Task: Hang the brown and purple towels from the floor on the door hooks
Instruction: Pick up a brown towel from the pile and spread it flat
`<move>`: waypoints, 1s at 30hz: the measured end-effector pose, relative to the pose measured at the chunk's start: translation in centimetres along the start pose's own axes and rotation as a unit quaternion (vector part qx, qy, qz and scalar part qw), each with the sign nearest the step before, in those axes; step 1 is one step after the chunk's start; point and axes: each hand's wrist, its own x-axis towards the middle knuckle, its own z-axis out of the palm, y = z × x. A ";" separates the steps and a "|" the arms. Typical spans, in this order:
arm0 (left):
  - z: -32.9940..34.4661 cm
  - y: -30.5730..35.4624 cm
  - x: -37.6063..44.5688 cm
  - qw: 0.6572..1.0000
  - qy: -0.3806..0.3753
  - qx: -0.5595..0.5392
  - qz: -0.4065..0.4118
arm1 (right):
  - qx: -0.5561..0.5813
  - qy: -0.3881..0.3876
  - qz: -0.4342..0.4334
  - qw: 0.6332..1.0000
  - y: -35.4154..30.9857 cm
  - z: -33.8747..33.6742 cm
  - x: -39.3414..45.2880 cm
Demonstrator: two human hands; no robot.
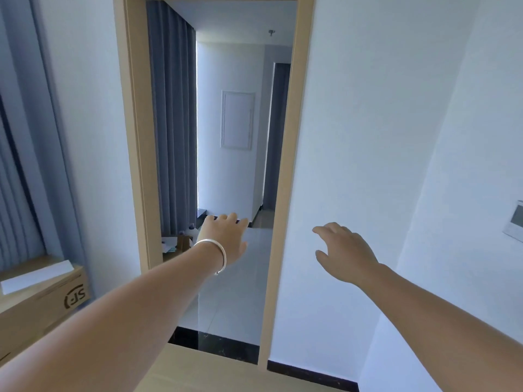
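Left hand (pixel 225 239), silver bangle (pixel 215 254) at the wrist, and right hand (pixel 343 253) reach toward the doorway (pixel 226 137), each grip relaxed, holding nothing; towels out of view.

The left hand (pixel 226 239) covers its own fingertips and part of the floor beyond the doorway. Small things by the curtain's (pixel 172 117) foot are too small to name. The cardboard box (pixel 42 304) and the wall panel (pixel 515 222) run off the picture's left and right edges.
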 end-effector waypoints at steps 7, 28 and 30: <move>6.4 -4.8 3.2 0.998 -0.018 0.000 -0.065 | 0.037 -0.015 -0.066 0.997 -2.7 6.0 9.8; 15.8 -19.5 -0.8 0.908 -0.172 0.130 -0.360 | 0.146 -0.053 -0.426 0.891 -22.4 19.8 33.2; 16.7 -21.2 -2.8 0.893 -0.190 0.131 -0.386 | 0.148 -0.071 -0.456 0.875 -25.6 21.1 33.4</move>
